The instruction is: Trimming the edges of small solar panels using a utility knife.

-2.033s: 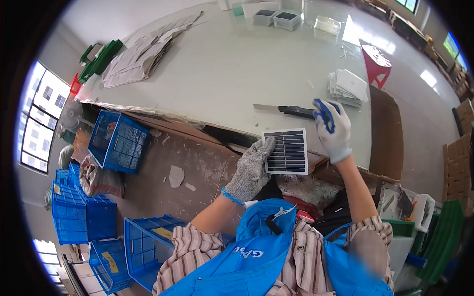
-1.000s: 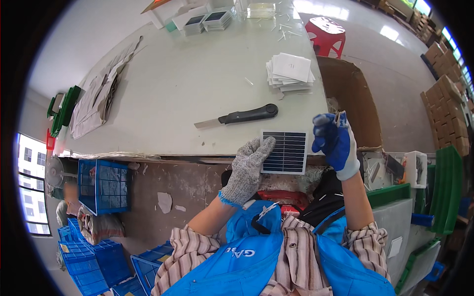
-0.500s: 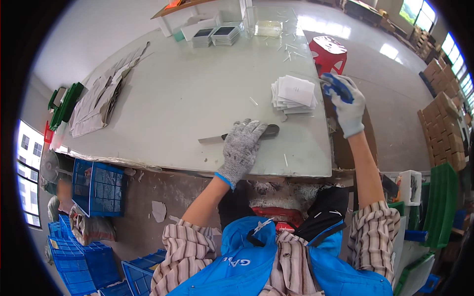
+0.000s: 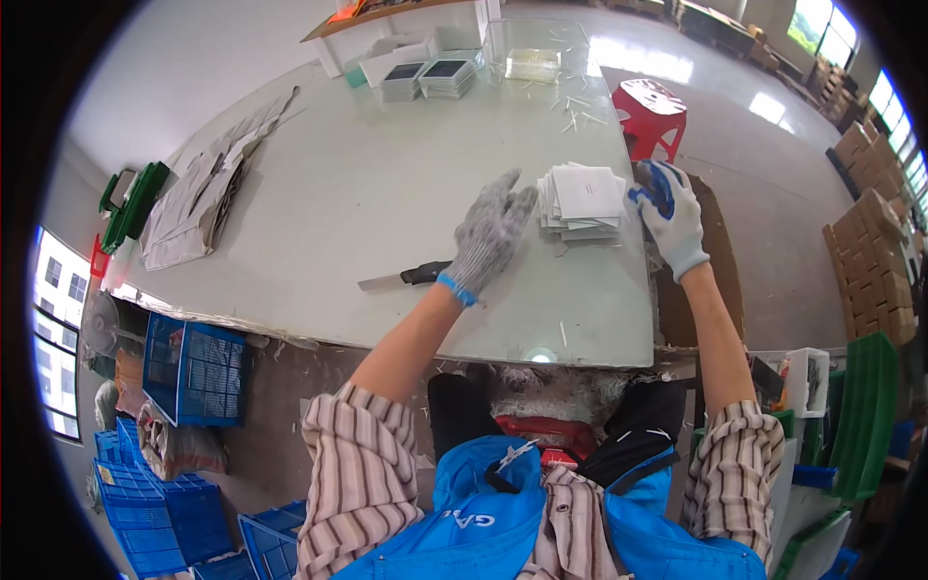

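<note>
Here, left hand: grey knitted glove (image 4: 491,230), fingers spread, holding nothing, just left of the stack of white square sheets (image 4: 585,201).
Right hand: blue-palmed glove (image 4: 667,211), loosely curled, empty, at the stack's right edge.
Stack: right side of the pale glass-topped table (image 4: 367,203).
Knife: black-handled blade (image 4: 411,276), near the left wrist.

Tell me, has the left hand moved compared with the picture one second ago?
Yes. The left hand left the table's near edge and went forward past the knife, toward the white stack.

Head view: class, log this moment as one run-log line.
left hand: open, beside stack of white squares | right hand: at the stack's right edge | knife: flat on table, untouched
</note>
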### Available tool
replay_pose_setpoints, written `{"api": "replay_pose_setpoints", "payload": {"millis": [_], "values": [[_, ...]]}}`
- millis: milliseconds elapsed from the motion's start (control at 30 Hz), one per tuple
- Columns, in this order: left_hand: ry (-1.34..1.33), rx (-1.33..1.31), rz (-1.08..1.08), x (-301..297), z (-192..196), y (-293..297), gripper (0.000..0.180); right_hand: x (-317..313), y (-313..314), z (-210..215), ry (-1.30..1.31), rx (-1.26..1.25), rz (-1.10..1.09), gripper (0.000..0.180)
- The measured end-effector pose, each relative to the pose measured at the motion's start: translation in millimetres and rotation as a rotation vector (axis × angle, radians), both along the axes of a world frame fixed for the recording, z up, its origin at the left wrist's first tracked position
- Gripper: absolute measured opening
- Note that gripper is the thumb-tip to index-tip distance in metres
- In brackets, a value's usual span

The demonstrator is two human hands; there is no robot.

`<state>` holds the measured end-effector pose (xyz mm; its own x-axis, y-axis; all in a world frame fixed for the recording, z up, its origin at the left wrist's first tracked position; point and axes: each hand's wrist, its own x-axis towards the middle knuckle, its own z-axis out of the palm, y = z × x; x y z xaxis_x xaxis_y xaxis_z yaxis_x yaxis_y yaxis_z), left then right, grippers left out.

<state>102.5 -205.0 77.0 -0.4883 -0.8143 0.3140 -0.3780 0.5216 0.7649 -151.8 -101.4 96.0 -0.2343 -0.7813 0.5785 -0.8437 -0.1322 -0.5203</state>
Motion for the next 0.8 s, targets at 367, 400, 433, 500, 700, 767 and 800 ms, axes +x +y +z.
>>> {"api": "replay_pose_setpoints", "payload": {"millis": [367,400,433,500,700,767,800], "values": [[-0.234,0.078,0.215,-114.0,-17.5,-11.3,0.069,-16.1,-21.4,-61.2,-1.546,0.348,0.319,0.050],[-0.234,0.077,0.196,-122.6,-17.0,-6.4,0.069,-16.5,-14.3,-50.7,-1.665,0.421,0.352,0.041],[-0.194,0.106,0.163,-132.0,-16.6,-0.8,0.067,-22.4,-11.8,-53.3,-1.667,0.406,0.336,0.041],[-0.153,0.137,0.110,-146.6,-17.4,8.9,0.066,-33.6,-7.0,-56.7,-1.665,0.469,0.335,0.039],[0.075,0.103,-0.207,-167.1,-28.5,30.6,0.066,-45.1,51.1,-50.8,-1.790,0.197,0.304,0.033],[0.031,0.112,-0.231,-154.1,-29.2,27.6,0.070,-25.3,50.1,-51.8,-1.702,0.009,0.191,0.036],[-0.016,-0.145,-0.146,-132.6,-47.9,5.7,0.072,-5.1,37.6,-49.8,-1.611,-0.048,0.162,0.042]]}}
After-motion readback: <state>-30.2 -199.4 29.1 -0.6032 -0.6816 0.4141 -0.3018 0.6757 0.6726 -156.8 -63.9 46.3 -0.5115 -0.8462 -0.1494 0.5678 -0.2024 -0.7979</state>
